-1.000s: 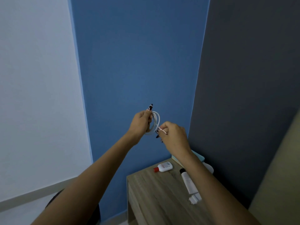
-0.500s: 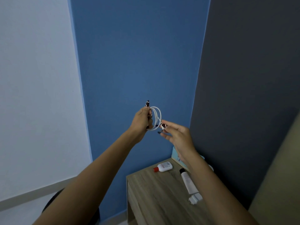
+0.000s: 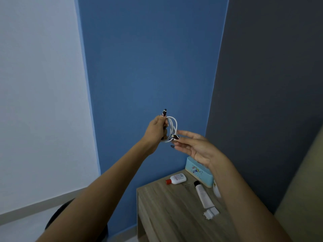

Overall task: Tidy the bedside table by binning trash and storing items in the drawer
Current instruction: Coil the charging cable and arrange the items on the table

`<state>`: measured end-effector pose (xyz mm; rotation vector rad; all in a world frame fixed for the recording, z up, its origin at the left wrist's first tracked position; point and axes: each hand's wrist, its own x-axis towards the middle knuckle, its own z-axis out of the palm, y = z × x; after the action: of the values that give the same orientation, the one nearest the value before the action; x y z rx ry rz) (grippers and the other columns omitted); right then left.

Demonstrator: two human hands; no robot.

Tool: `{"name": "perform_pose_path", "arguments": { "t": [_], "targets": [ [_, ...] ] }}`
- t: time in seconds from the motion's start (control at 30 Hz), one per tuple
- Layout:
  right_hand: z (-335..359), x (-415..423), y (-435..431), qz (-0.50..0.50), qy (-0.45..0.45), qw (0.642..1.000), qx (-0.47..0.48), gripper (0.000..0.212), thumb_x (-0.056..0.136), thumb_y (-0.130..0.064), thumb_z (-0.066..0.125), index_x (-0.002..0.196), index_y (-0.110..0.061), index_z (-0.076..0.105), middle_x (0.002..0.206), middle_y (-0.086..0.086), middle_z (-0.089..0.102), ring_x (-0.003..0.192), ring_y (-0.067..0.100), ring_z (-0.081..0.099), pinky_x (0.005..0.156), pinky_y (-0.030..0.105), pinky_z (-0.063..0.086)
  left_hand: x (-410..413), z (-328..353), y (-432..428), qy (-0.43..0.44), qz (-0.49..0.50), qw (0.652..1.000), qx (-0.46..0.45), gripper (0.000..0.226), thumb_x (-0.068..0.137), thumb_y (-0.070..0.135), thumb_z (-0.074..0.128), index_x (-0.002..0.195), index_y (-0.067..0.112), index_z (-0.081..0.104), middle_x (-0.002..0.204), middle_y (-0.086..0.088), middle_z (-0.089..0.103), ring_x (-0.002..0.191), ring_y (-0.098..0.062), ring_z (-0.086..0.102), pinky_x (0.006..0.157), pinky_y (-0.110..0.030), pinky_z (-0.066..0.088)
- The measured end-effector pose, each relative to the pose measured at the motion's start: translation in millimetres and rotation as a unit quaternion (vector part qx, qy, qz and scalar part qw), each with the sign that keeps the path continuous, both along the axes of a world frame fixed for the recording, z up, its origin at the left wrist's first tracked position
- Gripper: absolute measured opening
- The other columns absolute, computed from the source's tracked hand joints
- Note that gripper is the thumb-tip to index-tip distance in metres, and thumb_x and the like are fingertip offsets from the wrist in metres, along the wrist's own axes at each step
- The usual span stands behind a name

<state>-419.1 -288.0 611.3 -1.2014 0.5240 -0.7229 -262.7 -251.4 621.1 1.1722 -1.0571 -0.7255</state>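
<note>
the left hand (image 3: 156,130) is closed around a thin white cable (image 3: 173,128) coiled in round loops, high above the wooden table (image 3: 167,210). the right hand (image 3: 195,147), at 4 o'clock of the coil, has flat fingers spread apart, their tips touching the coil. a smooth white tube (image 3: 203,195) lies on the grainy top.

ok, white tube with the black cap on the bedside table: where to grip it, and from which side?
Grip the white tube across its mid-body, coming from above. It lies flat on the bedside table, black cap toward the wall. The blue box sits close by the cap and the white plug adapter by the near end. The tube's left long side looks clear, so probably spread the fingers across its width.
</note>
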Motion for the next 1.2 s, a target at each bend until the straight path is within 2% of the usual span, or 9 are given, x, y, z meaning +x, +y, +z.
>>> {"name": "perform_pose_path", "arguments": {
  "t": [0.17, 0.3, 0.4, 0.5, 0.63, 0.83, 1.0, 1.1, 1.2],
  "targets": [
    [15.6, -12.1, -9.8, -0.031, 0.096, 0.993, -0.061, 0.032, 0.085, 0.004, 0.064, 0.116, 0.002, 0.062, 0.092, 0.017, 0.074, 0.078, 0.020, 0.074, 0.065, 0.025, 0.060, 1.4, -7.1, 3.4, -0.056, 0.051, 0.997, -0.004, 0.035, 0.102, 0.034, 0.031, 0.074, 0.017, 0.043, 0.060, 0.002, 0.033, 0.039, -0.006, 0.026, 0.042, -0.020, 0.024],
    [24.5, -9.7, -5.9, 0.018, 0.037, 0.999, -0.011, 0.027, 0.086, 0.005, 0.060, 0.112, 0.000, 0.062, 0.089, 0.015, 0.073, 0.076, 0.018, 0.073, 0.066, 0.025, 0.060, -5.6, -2.3, 4.5, -0.069, 0.072, 0.995, -0.015, 0.035, 0.102, 0.029, 0.032, 0.070, 0.018, 0.039, 0.059, 0.004, 0.033, 0.046, -0.009, 0.029, 0.047, -0.024, 0.026],
    [18.6, 1.2, -1.2, 0.031, 0.028, 0.999, -0.010, 0.027, 0.086, 0.003, 0.061, 0.114, 0.001, 0.061, 0.084, 0.010, 0.073, 0.072, 0.014, 0.072, 0.064, 0.023, 0.059, -16.4, 7.8, 5.3, 0.021, 0.020, 0.999, 0.018, 0.035, 0.099, 0.028, 0.036, 0.065, 0.020, 0.039, 0.059, 0.004, 0.037, 0.048, -0.010, 0.036, 0.048, -0.026, 0.030],
    [9.0, 7.8, -2.3, -0.021, 0.057, 0.997, -0.047, 0.018, 0.087, -0.007, 0.065, 0.105, -0.006, 0.067, 0.073, 0.004, 0.069, 0.061, 0.009, 0.067, 0.059, 0.021, 0.057, -21.0, 14.7, 7.2, 0.120, -0.043, 0.991, 0.034, 0.041, 0.099, 0.033, 0.038, 0.061, 0.020, 0.039, 0.059, 0.005, 0.036, 0.050, -0.012, 0.033, 0.051, -0.026, 0.026],
    [1.2, 9.9, -9.9, -0.116, 0.108, 0.979, -0.128, 0.019, 0.083, -0.018, 0.073, 0.101, -0.012, 0.072, 0.077, 0.000, 0.064, 0.061, 0.007, 0.056, 0.063, 0.025, 0.056, -17.8, 14.8, 7.8, 0.148, -0.038, 0.988, 0.031, 0.043, 0.100, 0.036, 0.038, 0.061, 0.019, 0.041, 0.062, 0.004, 0.038, 0.053, -0.013, 0.031, 0.056, -0.027, 0.027],
    [0.8, 9.9, -9.3, -0.152, 0.115, 0.959, -0.212, 0.011, 0.085, -0.021, 0.070, 0.083, -0.010, 0.069, 0.081, 0.003, 0.065, 0.072, 0.012, 0.064, 0.065, 0.026, 0.057, -20.3, 14.8, 10.1, 0.019, 0.016, 0.999, 0.047, 0.044, 0.100, 0.036, 0.034, 0.060, 0.020, 0.036, 0.060, 0.002, 0.032, 0.054, -0.013, 0.028, 0.058, -0.029, 0.024],
    [-5.4, 15.0, -9.1, -0.248, 0.166, 0.895, -0.332, 0.026, 0.085, -0.020, 0.064, 0.083, -0.001, 0.046, 0.084, 0.018, 0.062, 0.064, 0.023, 0.071, 0.061, 0.040, 0.061, -28.9, 10.4, 14.3, -0.096, 0.006, 0.995, 0.033, 0.031, 0.101, 0.035, 0.031, 0.079, 0.014, 0.039, 0.067, -0.001, 0.034, 0.061, -0.015, 0.031, 0.062, -0.030, 0.030],
    [-8.6, 16.5, -10.9, -0.240, 0.149, 0.918, -0.279, 0.017, 0.089, -0.019, 0.057, 0.102, -0.013, 0.047, 0.091, 0.018, 0.065, 0.061, 0.028, 0.071, 0.059, 0.043, 0.061, -36.1, 11.3, 14.5, -0.125, -0.009, 0.992, 0.003, 0.036, 0.102, 0.036, 0.030, 0.074, 0.016, 0.040, 0.065, 0.002, 0.036, 0.057, -0.011, 0.032, 0.055, -0.024, 0.030],
    [-9.7, 18.2, -14.6, -0.163, 0.120, 0.941, -0.270, 0.020, 0.094, -0.022, 0.047, 0.108, -0.033, 0.056, 0.095, 0.012, 0.069, 0.072, 0.029, 0.071, 0.071, 0.049, 0.060, -36.1, 12.5, 14.4, -0.121, 0.005, 0.993, -0.006, 0.039, 0.102, 0.039, 0.029, 0.070, 0.021, 0.043, 0.063, 0.006, 0.039, 0.054, -0.008, 0.035, 0.052, -0.017, 0.033]
  ]
}}
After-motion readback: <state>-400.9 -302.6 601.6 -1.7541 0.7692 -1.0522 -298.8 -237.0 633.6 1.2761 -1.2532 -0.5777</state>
